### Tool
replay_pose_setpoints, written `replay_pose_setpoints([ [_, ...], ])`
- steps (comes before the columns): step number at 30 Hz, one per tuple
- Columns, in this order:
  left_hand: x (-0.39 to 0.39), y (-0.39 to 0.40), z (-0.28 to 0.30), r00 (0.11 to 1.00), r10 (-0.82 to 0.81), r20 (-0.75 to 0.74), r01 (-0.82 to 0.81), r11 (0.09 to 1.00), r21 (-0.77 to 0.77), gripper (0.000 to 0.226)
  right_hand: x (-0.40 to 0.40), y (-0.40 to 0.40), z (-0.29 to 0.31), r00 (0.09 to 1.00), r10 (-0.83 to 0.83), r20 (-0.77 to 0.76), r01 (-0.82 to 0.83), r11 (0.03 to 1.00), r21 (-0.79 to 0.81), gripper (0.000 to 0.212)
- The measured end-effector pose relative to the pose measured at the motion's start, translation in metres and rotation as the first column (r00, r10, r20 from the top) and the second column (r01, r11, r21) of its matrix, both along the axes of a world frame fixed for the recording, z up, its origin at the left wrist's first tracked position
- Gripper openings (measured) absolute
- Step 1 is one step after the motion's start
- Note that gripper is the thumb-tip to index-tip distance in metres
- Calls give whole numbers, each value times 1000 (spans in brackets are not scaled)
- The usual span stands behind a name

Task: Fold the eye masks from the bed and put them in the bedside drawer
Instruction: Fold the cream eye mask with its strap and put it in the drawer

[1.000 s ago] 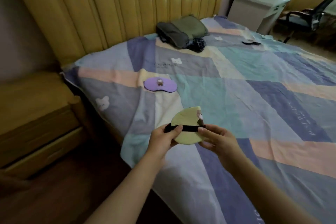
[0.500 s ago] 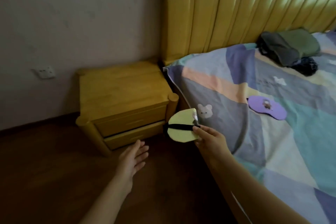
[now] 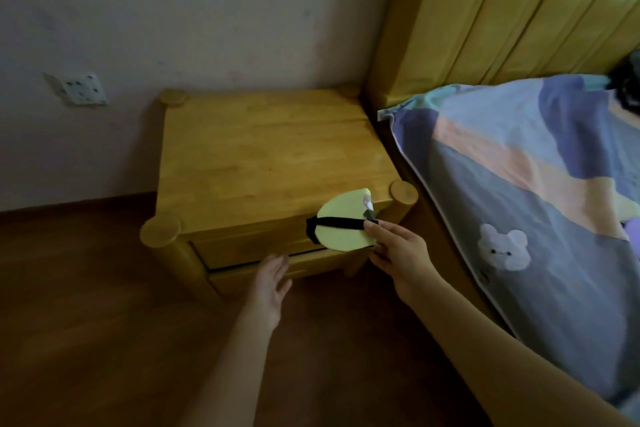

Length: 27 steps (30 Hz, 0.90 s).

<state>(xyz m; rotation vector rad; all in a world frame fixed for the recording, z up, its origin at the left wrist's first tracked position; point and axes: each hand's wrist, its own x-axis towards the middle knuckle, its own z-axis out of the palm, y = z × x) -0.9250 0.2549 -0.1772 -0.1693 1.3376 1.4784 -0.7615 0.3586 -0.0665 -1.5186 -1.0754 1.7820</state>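
Yellow folded eye mask (image 3: 341, 227), black strap across, pinched by right hand (image 3: 398, 253), left hand (image 3: 272, 282) open-fingered

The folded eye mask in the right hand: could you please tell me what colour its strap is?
Black, across the pale yellow-green eye mask; the head view shows it.

Patchwork quilt (image 3: 519, 166) covering bed, seemingly.

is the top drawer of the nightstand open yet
Shut. The top drawer front sits flush in the nightstand; the left hand reaches toward it with straight fingers.
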Motion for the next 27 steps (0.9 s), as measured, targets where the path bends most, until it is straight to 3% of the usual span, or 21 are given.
replay_pose_setpoints([
  [6,-3,65,-42,996,53,73,-52,999,-10,8,-7,44,-33,998,56,-18,-56,998,-28,25],
  [16,20,70,-66,996,68,51,-58,980,-189,14,-7,69,-38,994,105,-39,-107,993,-48,28],
  [21,54,36,-72,994,100,33,-92,976,-195,31,4,63,-40,992,127,-4,-127,990,-55,29],
  [27,75,1,-69,996,66,57,-50,968,-247,43,25,45,-54,964,183,194,-164,980,-111,23],
])
